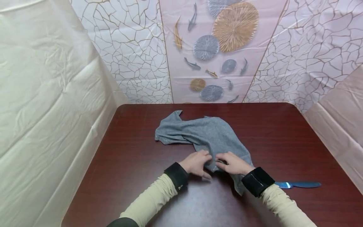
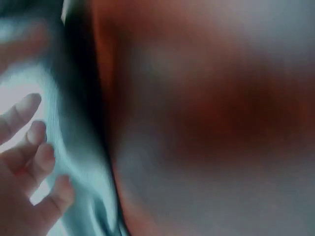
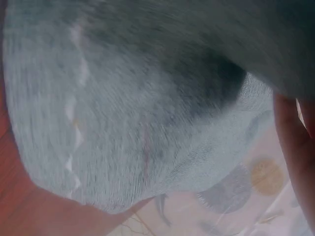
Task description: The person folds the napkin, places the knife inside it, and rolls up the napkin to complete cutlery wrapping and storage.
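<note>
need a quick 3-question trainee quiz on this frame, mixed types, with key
1. True or false: both hands touch the grey cloth.
2. Which thing lies on the table beside the right forearm? A) a spoon B) a blue knife C) a cup
3. Fill in: the left hand and the right hand meet at the cloth's ___ edge, nearest the person.

Key:
1. True: both hands grip the cloth where it bunches between them.
2. B: the knife lies flat, apart from the cloth.
3. Near.
</note>
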`<action>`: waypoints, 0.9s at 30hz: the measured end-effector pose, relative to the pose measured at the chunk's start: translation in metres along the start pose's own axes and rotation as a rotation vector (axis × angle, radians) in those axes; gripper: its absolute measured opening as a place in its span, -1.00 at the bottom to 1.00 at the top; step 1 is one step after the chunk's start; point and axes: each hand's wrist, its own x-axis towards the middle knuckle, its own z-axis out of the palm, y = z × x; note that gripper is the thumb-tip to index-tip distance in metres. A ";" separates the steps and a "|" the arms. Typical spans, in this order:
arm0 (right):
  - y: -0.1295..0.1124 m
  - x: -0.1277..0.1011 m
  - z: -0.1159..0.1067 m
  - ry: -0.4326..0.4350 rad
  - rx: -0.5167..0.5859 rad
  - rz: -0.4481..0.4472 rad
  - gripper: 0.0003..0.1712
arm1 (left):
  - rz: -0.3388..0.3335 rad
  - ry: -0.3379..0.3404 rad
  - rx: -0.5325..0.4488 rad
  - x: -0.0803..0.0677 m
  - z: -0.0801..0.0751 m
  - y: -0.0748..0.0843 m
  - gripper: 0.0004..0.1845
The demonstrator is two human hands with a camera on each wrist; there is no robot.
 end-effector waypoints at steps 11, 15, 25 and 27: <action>0.041 -0.002 -0.008 0.116 -0.292 0.474 -0.63 | -0.045 0.001 0.103 -0.002 0.001 0.016 -0.82; 0.056 -0.006 -0.008 -0.072 -0.347 0.586 -0.45 | 0.059 0.154 0.219 -0.014 -0.008 0.018 -0.80; 0.065 -0.005 -0.016 -0.045 -0.341 0.586 -0.32 | 0.182 0.325 0.121 -0.035 -0.009 0.021 -0.88; 0.068 -0.004 -0.017 -0.042 -0.361 0.586 -0.32 | 0.188 0.241 0.020 -0.035 -0.009 0.026 -0.91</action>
